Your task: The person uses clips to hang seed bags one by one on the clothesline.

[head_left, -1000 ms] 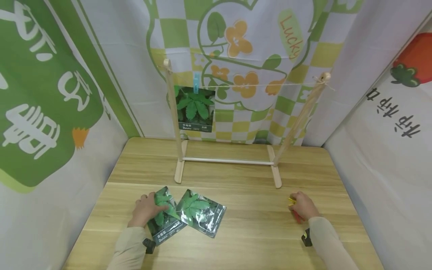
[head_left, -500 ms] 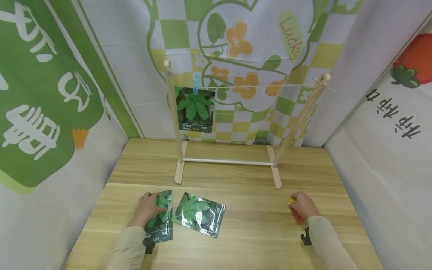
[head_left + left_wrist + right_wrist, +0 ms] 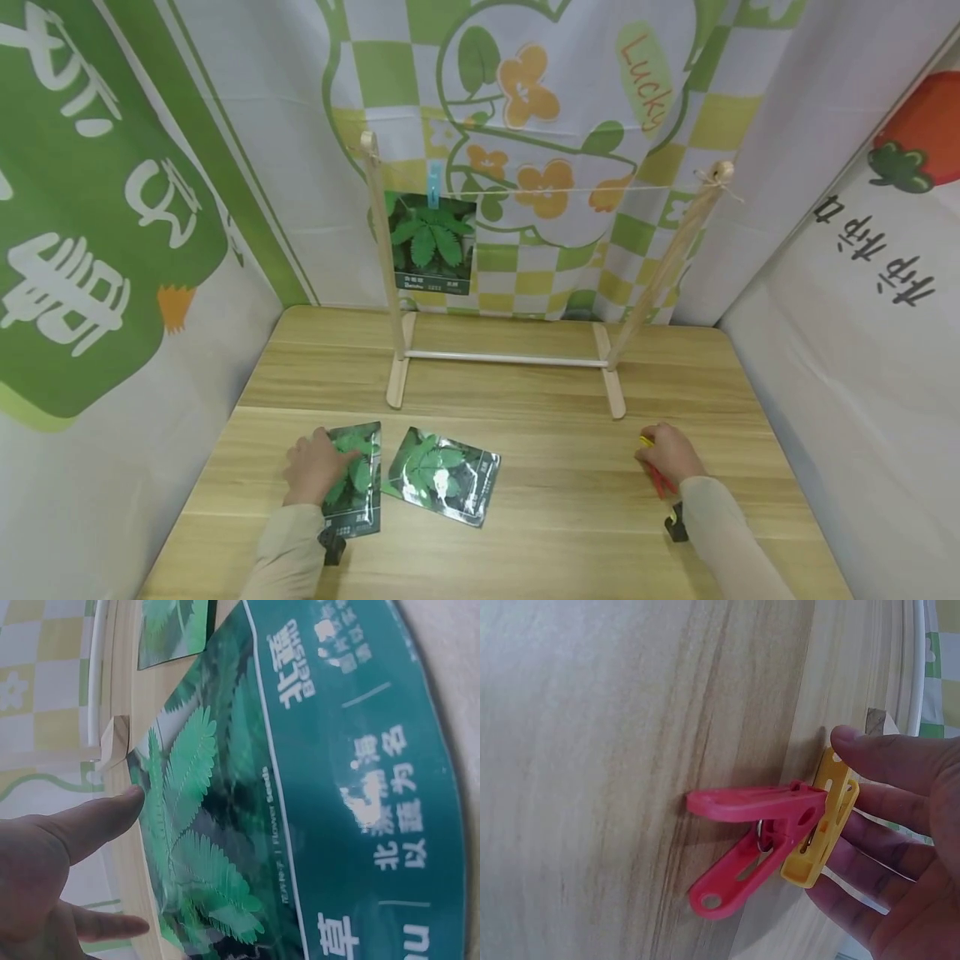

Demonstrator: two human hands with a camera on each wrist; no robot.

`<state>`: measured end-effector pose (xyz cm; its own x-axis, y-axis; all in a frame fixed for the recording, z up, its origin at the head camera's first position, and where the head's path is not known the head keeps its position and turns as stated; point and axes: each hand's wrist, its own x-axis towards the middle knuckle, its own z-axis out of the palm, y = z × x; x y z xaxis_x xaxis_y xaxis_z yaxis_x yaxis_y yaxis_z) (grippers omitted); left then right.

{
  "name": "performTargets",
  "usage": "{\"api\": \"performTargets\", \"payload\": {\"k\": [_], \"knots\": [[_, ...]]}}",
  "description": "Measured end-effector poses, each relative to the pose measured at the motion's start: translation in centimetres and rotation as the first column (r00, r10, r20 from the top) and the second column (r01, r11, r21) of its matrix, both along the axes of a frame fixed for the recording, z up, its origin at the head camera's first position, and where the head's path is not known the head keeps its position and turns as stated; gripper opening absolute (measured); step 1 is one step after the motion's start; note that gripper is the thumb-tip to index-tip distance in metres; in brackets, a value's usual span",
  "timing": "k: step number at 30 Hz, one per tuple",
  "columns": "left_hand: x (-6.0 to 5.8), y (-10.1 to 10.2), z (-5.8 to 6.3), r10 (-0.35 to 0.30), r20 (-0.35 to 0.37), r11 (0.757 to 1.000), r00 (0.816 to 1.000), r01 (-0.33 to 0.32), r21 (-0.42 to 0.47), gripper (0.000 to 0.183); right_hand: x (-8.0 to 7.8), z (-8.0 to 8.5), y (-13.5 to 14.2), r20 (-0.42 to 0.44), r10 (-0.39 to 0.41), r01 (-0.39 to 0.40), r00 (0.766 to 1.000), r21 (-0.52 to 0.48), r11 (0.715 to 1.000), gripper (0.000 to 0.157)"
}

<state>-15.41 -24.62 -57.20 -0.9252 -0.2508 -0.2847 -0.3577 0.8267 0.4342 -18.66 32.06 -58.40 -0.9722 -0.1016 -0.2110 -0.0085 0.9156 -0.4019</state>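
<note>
My left hand (image 3: pixel 313 468) is at the left seed packet (image 3: pixel 358 479), its thumb reaching over the upper part, fingers spread. In the left wrist view that packet (image 3: pixel 217 802) shows a green leaf picture and a dark green printed band; contact is unclear. A second seed packet (image 3: pixel 446 479) lies tilted just to its right. On the right, my right hand (image 3: pixel 671 454) has thumb and curled fingers around a yellow clothespin (image 3: pixel 821 821). A red clothespin (image 3: pixel 757 825) lies against it on the table, its two legs spread apart.
A wooden stand (image 3: pixel 506 359) at the back carries a string (image 3: pixel 570 191). From the string's left end hangs another seed packet (image 3: pixel 431 242), clipped by a blue clothespin (image 3: pixel 433 185). Printed curtains (image 3: pixel 600 100) enclose the wooden table (image 3: pixel 555 517).
The left packet has turned upright and slid left, away from the second packet. My left hand has since shifted slightly left, its thumb drawing back. The right hand has barely moved.
</note>
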Motion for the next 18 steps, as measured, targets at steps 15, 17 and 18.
{"api": "performTargets", "payload": {"k": [15, 17, 18], "knots": [[-0.11, 0.59, -0.80, 0.069, -0.043, 0.997, 0.997, -0.071, -0.036, 0.071, 0.04, 0.13, -0.64, 0.008, -0.012, 0.012, 1.000, 0.009, 1.000, 0.041], [-0.17, 0.64, -0.85, 0.075, -0.046, 0.997, 0.996, -0.077, -0.033, 0.070, 0.06, 0.12, -0.68, 0.010, -0.012, 0.012, 1.000, 0.012, 1.000, 0.041], [-0.21, 0.63, -0.87, 0.078, -0.045, 0.996, 0.996, -0.079, -0.031, 0.070, 0.06, 0.09, -0.67, 0.009, -0.012, 0.012, 1.000, 0.015, 1.000, 0.041]]}}
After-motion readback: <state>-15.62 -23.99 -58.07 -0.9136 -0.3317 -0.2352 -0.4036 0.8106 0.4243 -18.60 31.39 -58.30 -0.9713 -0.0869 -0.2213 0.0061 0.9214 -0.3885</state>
